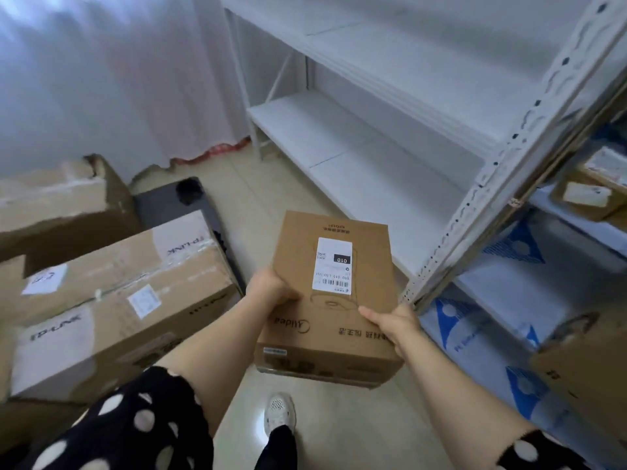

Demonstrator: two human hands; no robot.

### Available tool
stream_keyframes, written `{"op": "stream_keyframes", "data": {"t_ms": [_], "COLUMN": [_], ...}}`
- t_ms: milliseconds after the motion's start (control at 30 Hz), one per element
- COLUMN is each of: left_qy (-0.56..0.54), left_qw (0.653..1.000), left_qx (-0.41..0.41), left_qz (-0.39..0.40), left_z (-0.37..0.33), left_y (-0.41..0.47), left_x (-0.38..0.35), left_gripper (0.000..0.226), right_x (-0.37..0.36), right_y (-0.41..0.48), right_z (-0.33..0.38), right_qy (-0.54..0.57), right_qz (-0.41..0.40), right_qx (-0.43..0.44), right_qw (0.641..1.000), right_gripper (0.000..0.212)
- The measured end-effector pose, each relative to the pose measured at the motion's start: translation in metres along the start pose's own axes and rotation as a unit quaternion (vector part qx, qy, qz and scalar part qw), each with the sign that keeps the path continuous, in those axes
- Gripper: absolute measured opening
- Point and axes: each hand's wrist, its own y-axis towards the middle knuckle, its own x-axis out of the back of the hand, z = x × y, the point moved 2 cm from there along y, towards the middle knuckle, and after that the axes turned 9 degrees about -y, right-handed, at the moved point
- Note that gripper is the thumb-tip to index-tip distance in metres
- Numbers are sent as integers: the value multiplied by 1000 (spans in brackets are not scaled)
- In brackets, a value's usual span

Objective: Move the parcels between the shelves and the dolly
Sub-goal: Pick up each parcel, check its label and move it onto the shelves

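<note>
Thumbs pressed flat on top, other fingers hidden beneath, the left hand (271,288) and right hand (393,322) gripped the parcel (334,266) at lower centre, airborne. Held only by its near end, it could tip forward or clip the shelf upright (492,178).

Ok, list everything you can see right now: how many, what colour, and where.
held parcel: one, brown cardboard with a white label, centre
cardboard boxes: at least two, brown, left, by the dolly
dolly: one, dark grey, left, partly hidden by the boxes
shelf unit: one, white, ahead
blue-and-white parcels: several, on the right shelves
brown parcels: at least two, on the right shelves
curtain: one, white, upper left
shoe: one, white, bottom centre
left hand: grips the held parcel's left side
right hand: grips its right near corner
</note>
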Motion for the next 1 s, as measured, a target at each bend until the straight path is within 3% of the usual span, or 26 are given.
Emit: {"op": "stream_keyframes", "data": {"t_ms": [200, 400, 800, 1000], "left_qy": [-89, -157, -227, -292], "left_qw": [994, 983, 959, 931], "left_qx": [41, 71, 111, 150], "left_qz": [-50, -64, -131, -161], "left_z": [14, -9, -118, -134], "left_y": [78, 164, 340, 414], "left_x": [88, 155, 210, 241], "left_gripper": [57, 58, 51, 47], "right_x": [-69, -109, -135, -176], "right_y": [47, 94, 265, 332], "right_z": [119, 227, 429, 523], "right_qy": [-58, -69, -137, -201], "right_qz": [39, 59, 103, 140], "right_qx": [51, 99, 178, 209], "right_qw": [996, 991, 969, 947], "right_gripper": [64, 54, 66, 70]}}
